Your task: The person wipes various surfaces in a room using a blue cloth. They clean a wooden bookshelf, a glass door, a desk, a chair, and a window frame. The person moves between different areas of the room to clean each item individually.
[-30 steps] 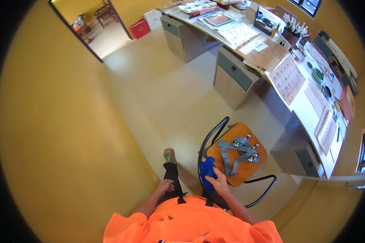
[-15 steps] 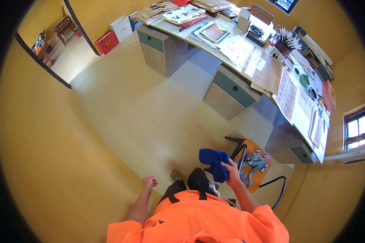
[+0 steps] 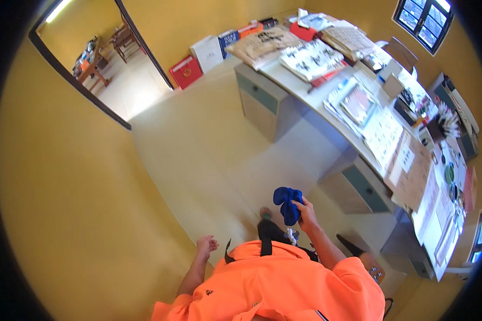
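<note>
A dark blue cloth [image 3: 288, 205], folded and hanging in a loose bunch, is gripped in my right hand [image 3: 307, 213] in front of my body. The fingers of that hand wrap its right side, so part of the cloth is hidden. My left hand [image 3: 206, 245] is held low by the yellow wall on the left, with nothing in it and its fingers loosely bent and slightly apart. Neither hand touches the furniture.
A long desk [image 3: 326, 122] covered with papers runs along the right, with drawer cabinets [image 3: 258, 99] beneath. An orange-seated chair [image 3: 372, 267] is at my lower right. Ahead left is a doorway [image 3: 144, 40]; a red box [image 3: 186, 71] leans beside it.
My view has turned left and moved forward; the desk and chair now lie further right. The cloth stays in my right hand. My left hand has loosened from a closer curl.
</note>
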Motion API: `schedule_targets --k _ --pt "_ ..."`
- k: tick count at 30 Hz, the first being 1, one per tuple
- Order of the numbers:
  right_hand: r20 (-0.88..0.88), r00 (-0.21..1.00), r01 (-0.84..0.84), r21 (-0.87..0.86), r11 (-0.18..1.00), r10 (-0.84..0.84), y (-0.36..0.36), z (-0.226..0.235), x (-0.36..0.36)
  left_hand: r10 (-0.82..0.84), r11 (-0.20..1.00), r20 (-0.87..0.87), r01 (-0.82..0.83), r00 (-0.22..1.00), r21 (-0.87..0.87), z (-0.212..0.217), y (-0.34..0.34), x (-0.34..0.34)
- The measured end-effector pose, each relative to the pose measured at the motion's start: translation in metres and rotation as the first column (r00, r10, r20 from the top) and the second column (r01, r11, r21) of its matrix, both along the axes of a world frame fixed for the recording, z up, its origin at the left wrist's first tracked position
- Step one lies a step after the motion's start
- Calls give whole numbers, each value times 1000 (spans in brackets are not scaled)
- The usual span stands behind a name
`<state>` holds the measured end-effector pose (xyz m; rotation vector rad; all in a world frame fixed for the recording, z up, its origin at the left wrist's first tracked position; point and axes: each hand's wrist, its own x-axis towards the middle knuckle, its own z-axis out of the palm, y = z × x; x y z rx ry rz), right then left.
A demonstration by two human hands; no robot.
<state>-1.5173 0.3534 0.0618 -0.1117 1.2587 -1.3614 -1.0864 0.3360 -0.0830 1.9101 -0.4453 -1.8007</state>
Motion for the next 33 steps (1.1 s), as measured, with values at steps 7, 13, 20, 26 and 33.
schedule_targets --k 7,13,20,26,33 --pt "-291 954 -84 -26 996 73 -222 0 -18 -6 998 40 8 999 -57 31 -137 -15" --pt "-685 714 130 -77 988 -148 -398 -63 -53 44 998 82 -47 996 36 -9 -282 28" --pt "-924 378 422 112 899 -62 -537 -75 -65 4 999 75 -1 997 -37 -11 -504 120" --pt "-915 277 473 395 787 293 -622 -124 -52 -128 987 124 139 984 -81 0 -731 131" --pt "-925 48 381 365 850 376 -702 -209 19 -281 958 116 285 953 -21 20 -948 48"
